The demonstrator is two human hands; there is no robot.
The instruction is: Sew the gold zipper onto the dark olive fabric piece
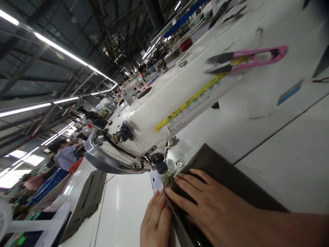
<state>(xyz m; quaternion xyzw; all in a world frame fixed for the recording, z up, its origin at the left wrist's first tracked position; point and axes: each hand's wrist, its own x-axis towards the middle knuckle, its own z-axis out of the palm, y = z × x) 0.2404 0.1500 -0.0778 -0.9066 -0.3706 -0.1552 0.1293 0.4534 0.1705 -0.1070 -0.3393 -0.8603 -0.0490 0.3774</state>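
The right hand (203,195), fingers slightly spread, presses the dark fabric (221,171) beside the sewing machine's (144,120) needle area. The left hand (156,219), fingers together, touches the fabric's edge, near the machine's head.

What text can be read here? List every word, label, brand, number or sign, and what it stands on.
None is clear enough to quote.
Yellow strip on the sewing machine: dark marks, too blurred to read.
Faint lettering just below that strip: too blurred.
Small yellow-and-black label by the dark knob: too small.
Blue patch: no lettering can be made out.
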